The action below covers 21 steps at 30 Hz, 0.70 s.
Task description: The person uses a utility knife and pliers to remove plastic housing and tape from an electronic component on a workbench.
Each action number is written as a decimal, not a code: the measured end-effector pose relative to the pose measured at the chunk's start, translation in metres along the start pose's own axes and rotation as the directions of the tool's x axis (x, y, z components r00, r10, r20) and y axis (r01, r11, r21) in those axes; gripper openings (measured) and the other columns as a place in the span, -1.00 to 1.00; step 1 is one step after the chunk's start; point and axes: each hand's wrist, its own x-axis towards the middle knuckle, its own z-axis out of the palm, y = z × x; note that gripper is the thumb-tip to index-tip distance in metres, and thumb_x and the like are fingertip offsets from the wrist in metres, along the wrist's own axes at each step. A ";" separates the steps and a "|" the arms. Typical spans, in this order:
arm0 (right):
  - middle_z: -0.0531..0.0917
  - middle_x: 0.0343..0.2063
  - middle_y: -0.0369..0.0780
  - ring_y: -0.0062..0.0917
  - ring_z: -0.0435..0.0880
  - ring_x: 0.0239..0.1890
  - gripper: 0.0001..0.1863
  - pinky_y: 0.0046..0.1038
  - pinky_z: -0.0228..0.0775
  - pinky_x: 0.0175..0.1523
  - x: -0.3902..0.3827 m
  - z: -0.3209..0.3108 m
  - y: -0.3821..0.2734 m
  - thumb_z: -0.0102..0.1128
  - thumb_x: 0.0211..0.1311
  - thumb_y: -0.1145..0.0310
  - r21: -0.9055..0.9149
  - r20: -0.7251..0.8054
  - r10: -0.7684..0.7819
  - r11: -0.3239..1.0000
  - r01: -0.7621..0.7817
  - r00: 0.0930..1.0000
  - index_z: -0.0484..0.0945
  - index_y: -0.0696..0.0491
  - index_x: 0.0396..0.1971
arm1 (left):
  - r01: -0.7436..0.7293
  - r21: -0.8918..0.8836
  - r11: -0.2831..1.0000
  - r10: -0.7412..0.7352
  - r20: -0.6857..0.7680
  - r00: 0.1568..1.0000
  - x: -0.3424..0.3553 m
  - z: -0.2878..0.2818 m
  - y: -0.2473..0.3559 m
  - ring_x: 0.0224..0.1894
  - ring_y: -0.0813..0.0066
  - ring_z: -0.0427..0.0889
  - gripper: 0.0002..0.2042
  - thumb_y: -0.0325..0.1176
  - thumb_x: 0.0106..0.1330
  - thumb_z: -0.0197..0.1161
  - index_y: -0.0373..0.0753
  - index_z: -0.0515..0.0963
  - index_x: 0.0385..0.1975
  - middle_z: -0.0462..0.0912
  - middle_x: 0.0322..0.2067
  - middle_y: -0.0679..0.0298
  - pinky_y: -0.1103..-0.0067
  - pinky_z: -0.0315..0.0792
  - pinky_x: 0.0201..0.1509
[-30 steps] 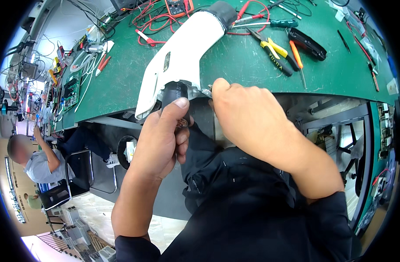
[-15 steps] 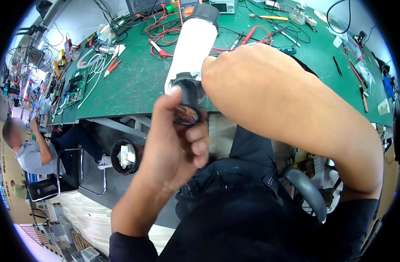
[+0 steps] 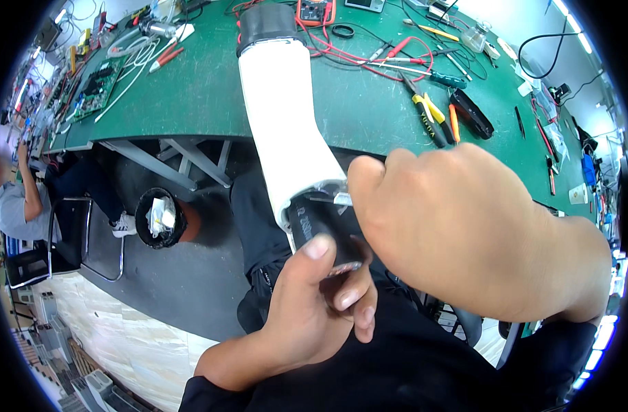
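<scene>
A white tubular housing (image 3: 281,110) with a black end cap (image 3: 267,26) reaches from over the bench toward my lap. From its open near end sticks a black cylinder (image 3: 321,232) with pale print and a copper-coloured end. My left hand (image 3: 321,295) grips this cylinder, thumb on its side and fingers curled beneath. My right hand (image 3: 424,213) is a closed fist at the right of the opening, its back toward me. A small pale metallic piece (image 3: 342,198) shows beside its thumb; the fist hides what its fingers hold, if anything.
On the green bench (image 3: 211,96) lie yellow-and-black pliers (image 3: 429,117), a black case (image 3: 470,113), a multimeter (image 3: 317,12) with red leads, and a circuit board (image 3: 94,89). A waste bin (image 3: 161,218) stands below. Another person (image 3: 26,199) sits at far left.
The white housing and both hands have come nearer to me and lower. More of the black cylinder's side now shows. The pliers and black case have come out from behind my right arm.
</scene>
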 end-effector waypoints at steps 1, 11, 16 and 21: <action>0.51 -0.64 -0.15 -0.44 0.62 -0.60 -0.78 -0.48 0.37 -0.59 0.001 0.001 -0.004 0.24 -0.03 0.47 0.019 0.033 -0.021 1.000 0.021 0.999 0.37 0.20 -0.48 | 0.013 -0.010 1.000 -0.014 -0.023 1.000 -0.005 -0.006 -0.003 -0.54 0.35 0.51 -0.51 0.13 0.33 0.04 -0.29 0.41 -0.21 0.30 -0.65 0.35 0.44 0.46 -0.52; 0.51 -0.61 -0.16 -0.45 0.63 -0.58 -0.75 -0.52 0.49 -0.56 0.015 0.061 -0.038 0.25 -0.09 0.41 0.156 -0.099 -0.035 0.986 0.051 0.994 0.37 0.20 -0.50 | -0.118 -0.037 0.992 0.112 -0.136 0.984 -0.007 -0.051 -0.020 -0.41 0.40 0.56 -0.70 -0.17 0.37 -0.01 -0.33 0.44 -0.24 0.45 -0.50 0.27 0.43 0.55 -0.32; 0.55 -0.58 -0.13 -0.41 0.66 -0.58 -0.77 -0.50 0.50 -0.56 0.033 0.071 -0.042 0.23 -0.05 0.40 0.222 -0.207 -0.050 0.970 0.097 0.977 0.37 0.18 -0.50 | -0.180 0.157 0.971 0.217 -0.259 0.941 -0.011 -0.059 -0.011 -0.45 0.42 0.56 -0.73 -0.20 0.36 -0.01 -0.32 0.43 -0.32 0.43 -0.53 0.29 0.43 0.56 -0.34; 0.52 -0.63 -0.17 -0.45 0.64 -0.61 -0.81 -0.50 0.45 -0.62 0.030 0.058 -0.036 0.20 -0.04 0.42 0.265 -0.201 -0.059 0.958 0.112 0.978 0.36 0.15 -0.54 | -0.147 0.220 0.964 0.203 -0.257 0.945 -0.026 -0.053 -0.001 -0.50 0.39 0.56 -0.71 -0.24 0.32 0.05 -0.39 0.41 -0.22 0.42 -0.55 0.28 0.43 0.56 -0.36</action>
